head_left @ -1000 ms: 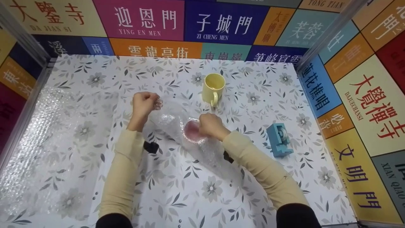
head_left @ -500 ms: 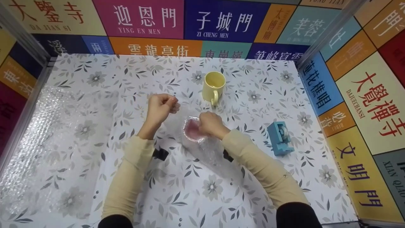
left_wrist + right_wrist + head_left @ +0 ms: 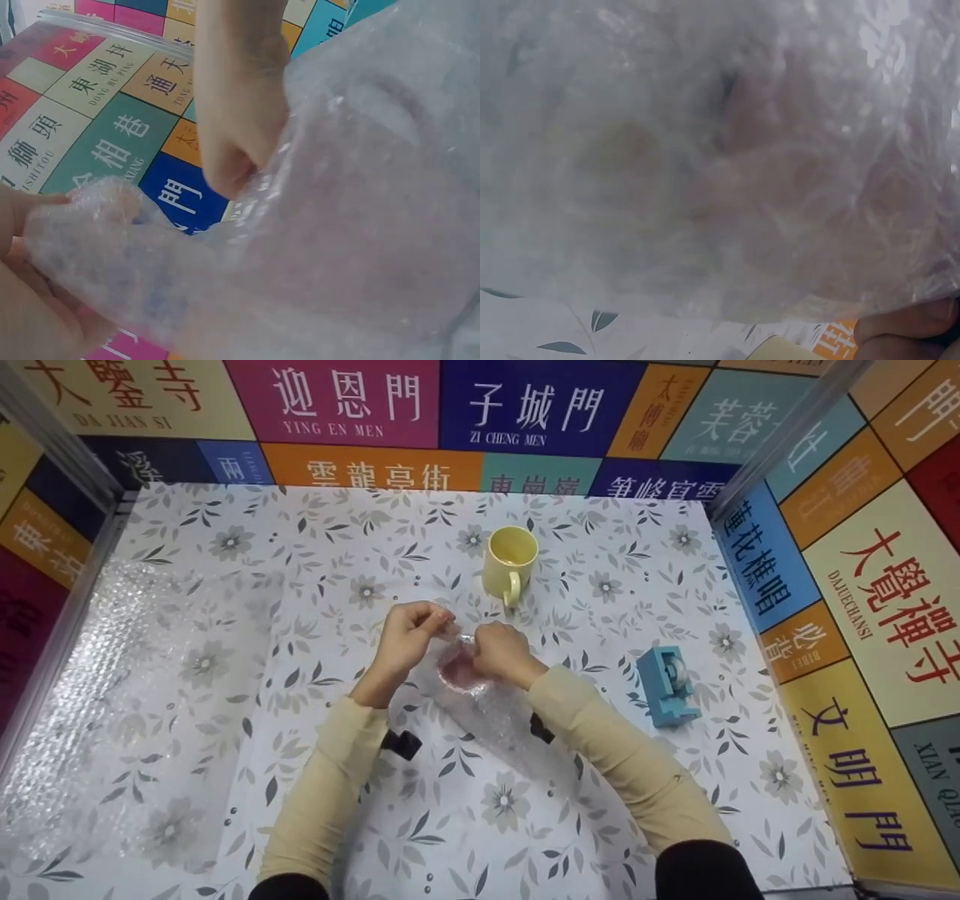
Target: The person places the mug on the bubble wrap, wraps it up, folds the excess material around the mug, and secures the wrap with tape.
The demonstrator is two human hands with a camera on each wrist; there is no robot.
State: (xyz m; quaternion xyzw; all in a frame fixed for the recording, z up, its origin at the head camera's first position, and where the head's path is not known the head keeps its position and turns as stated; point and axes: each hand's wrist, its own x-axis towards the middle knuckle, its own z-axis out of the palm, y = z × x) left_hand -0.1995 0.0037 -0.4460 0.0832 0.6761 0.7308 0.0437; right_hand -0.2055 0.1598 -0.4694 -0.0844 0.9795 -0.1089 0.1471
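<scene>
Head view is showing a panel (image 3: 541, 411) reading "ZI CHENG MEN" while the left hand (image 3: 409, 641), pinching bubble wrap (image 3: 315, 255), is nearing the right hand (image 3: 502, 654) gripping a wrapped pink cup (image 3: 457, 671).

Cup (image 3: 457, 669): tinted pink, seen through clear bubble wrap (image 3: 499, 720). Mug (image 3: 501, 572): coloured yellow. Tape dispenser (image 3: 660, 694): coloured teal-blue. Tabletop (image 3: 427, 817): white, printed with grey leaf-and-flower pattern. Sleeves (image 3: 622, 757): beige and black. Wall panels (image 3: 334, 405): blocked in magenta, navy, orange, cream, lettered white or red.

Floral-patterned table (image 3: 600, 825): bubble wrap sheet (image 3: 97, 697) left; yellow mug (image 3: 502, 574) upright, near back; blue tape dispenser (image 3: 657, 690) right.
</scene>
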